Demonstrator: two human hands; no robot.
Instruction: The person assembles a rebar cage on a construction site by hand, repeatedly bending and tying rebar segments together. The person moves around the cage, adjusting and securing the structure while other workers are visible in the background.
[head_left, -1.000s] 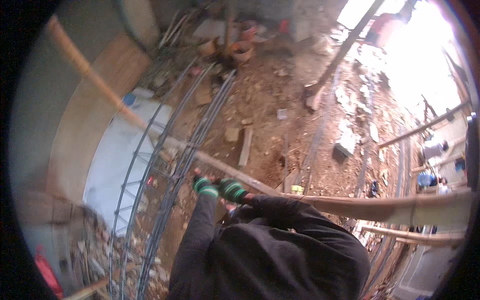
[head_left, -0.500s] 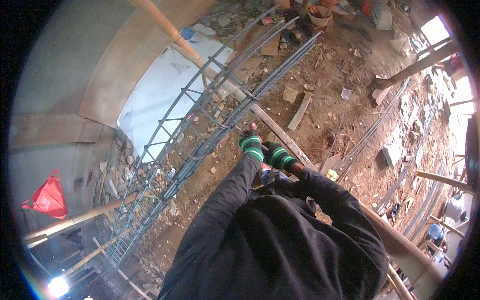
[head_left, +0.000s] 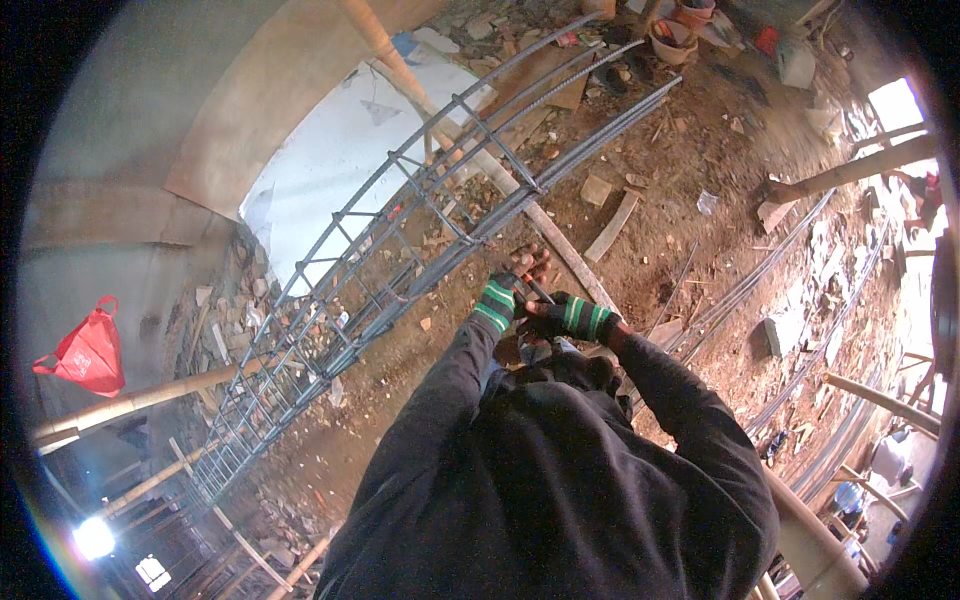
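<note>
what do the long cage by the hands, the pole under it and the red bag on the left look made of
Long cage: looks like steel bar, dull grey and ribbed, with thin hoops round the long bars.
Pole: probably bamboo or wood, tan, round and matt.
Red bag: seems thin plastic or fabric, slack and creased with loop handles; which one I cannot tell.

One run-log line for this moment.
left hand: at rebar cage | right hand: beside it, grip unclear | bamboo pole: under hands | red bag: left

A long grey rebar cage [head_left: 400, 260] is running diagonally from lower left to upper right; its stirrups are standing evenly spaced along it.
</note>
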